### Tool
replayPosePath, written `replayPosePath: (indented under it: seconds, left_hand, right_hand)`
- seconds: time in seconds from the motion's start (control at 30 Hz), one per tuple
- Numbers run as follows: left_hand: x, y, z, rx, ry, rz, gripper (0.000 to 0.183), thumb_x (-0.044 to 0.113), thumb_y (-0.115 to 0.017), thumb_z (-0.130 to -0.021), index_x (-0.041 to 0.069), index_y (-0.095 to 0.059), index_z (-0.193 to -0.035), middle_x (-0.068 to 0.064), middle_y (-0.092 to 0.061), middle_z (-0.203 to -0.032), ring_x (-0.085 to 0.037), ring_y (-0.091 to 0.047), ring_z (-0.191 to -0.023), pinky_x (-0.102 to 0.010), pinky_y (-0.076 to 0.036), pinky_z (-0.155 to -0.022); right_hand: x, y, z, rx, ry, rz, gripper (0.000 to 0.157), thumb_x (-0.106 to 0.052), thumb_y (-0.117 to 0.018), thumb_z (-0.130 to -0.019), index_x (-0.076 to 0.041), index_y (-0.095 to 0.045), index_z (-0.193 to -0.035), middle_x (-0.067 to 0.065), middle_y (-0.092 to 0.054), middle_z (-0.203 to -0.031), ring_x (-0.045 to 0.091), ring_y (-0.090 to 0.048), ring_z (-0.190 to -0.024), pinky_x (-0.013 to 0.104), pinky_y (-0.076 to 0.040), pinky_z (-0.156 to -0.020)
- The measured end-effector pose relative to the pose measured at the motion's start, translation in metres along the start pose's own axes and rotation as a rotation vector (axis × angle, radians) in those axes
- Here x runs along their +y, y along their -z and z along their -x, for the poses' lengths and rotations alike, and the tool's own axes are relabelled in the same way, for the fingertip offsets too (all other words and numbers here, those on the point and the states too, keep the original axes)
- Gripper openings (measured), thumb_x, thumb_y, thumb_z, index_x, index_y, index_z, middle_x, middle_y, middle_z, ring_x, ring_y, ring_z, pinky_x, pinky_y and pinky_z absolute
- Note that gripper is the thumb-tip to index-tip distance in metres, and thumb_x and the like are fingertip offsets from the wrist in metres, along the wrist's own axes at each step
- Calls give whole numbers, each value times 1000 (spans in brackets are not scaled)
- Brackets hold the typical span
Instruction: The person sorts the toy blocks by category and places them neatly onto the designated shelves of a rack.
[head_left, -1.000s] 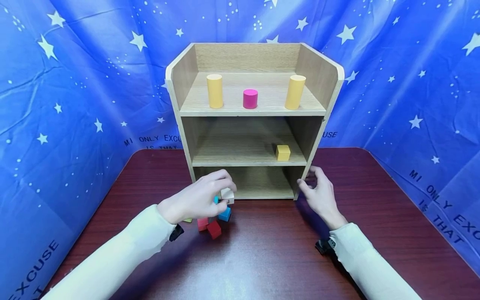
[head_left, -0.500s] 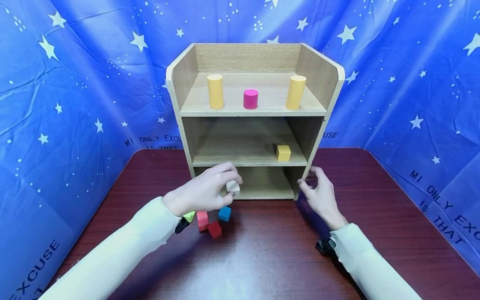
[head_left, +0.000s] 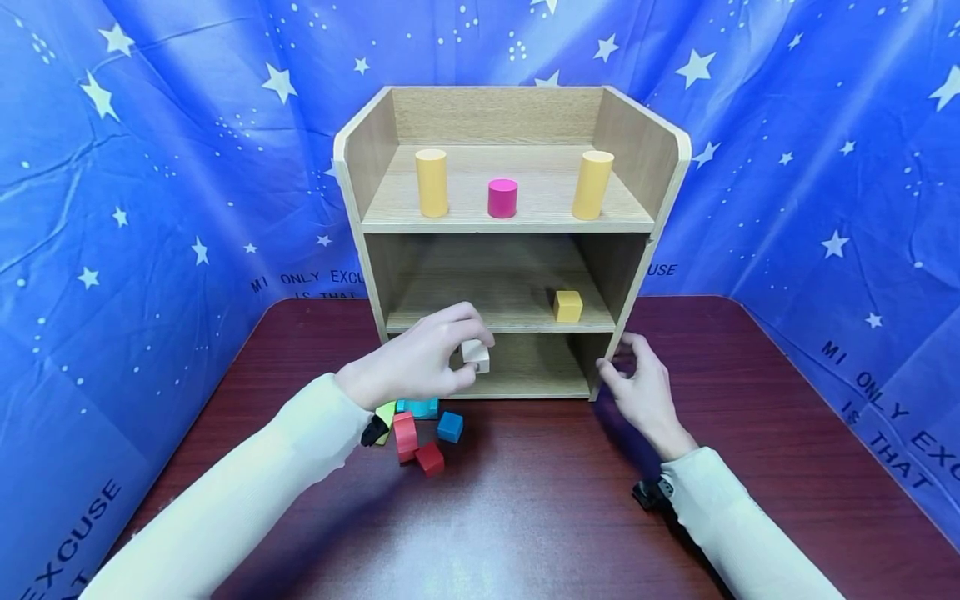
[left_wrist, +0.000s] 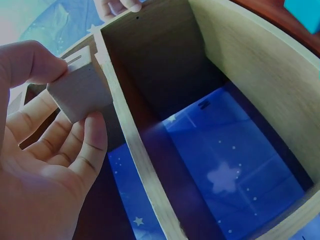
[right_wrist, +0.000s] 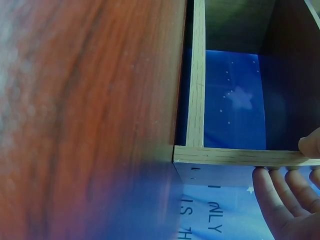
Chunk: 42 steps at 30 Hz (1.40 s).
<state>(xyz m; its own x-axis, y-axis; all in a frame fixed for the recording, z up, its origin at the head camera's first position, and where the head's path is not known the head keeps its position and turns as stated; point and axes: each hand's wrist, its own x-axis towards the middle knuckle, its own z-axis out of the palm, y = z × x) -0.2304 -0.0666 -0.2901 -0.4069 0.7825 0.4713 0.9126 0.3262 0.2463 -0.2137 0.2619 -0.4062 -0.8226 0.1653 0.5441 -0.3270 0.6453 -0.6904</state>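
My left hand [head_left: 420,357] pinches a pale, whitish block [head_left: 477,357] between thumb and fingertips, in front of the lower part of a wooden shelf unit [head_left: 498,227]. In the left wrist view the block [left_wrist: 80,92] shows squared faces and a slot in its top, apart from the shelf boards. My right hand [head_left: 643,398] grips the front edge of the unit's right side panel. The right wrist view shows the thumb inside that panel [right_wrist: 235,156] and the fingers against its outer face.
Below my left hand lie a blue cube [head_left: 450,427], red block [head_left: 431,458], pinkish-red block [head_left: 405,435], turquoise piece [head_left: 418,408] and lime piece [head_left: 385,421]. A yellow cube [head_left: 567,307] sits on the middle shelf. Two yellow cylinders [head_left: 432,185] flank a magenta cylinder [head_left: 502,198] on top.
My left hand has lifted the pale block from among the loose blocks, moving up and to the right. The turquoise piece has come into fuller view. My right hand has stayed put.
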Motion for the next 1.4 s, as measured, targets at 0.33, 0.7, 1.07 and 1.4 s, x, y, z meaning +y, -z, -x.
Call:
replayPosePath:
  seconds: [0.33, 0.7, 1.07, 1.4]
  left_hand:
    - [1, 3, -12, 0, 27, 17, 24, 10, -62, -79, 13, -64, -103, 5, -53, -101, -7, -50, -86, -22, -45, -75]
    - [-4, 6, -31, 15, 29, 17, 23, 9, -62, -79, 9, -65, -102, 4, -53, -101, -9, -50, -87, -23, -43, -76]
    - [-12, 2, -48, 31, 59, -23, 26, 10, -62, -79, 5, -65, -104, 0, -56, -101, -13, -50, -90, -26, -44, -80]
    - [-19, -8, -64, 18, 72, -18, 29, 12, -61, -80, 5, -65, -108, 0, -57, -103, -13, -51, -93, -26, -44, -85]
  right_hand:
    - [0, 0, 0, 2, 2, -6, 38, -8, -70, -83, -2, -55, -117, 6, -64, -97, 10, -61, -84, 15, -49, -67]
    - [-1, 1, 0, -1, 3, 2, 37, -8, -70, -83, -3, -55, -117, 7, -64, -98, 15, -62, -86, 15, -49, -68]
    - [-1, 0, 0, -5, 10, -24, 37, -6, -69, -83, -1, -55, -117, 11, -64, -98, 24, -64, -87, 16, -49, -67]
    - [-1, 1, -1, -5, 5, -4, 37, -7, -69, -83, -2, -55, -118, 10, -64, -99, 21, -63, -87, 19, -50, -68]
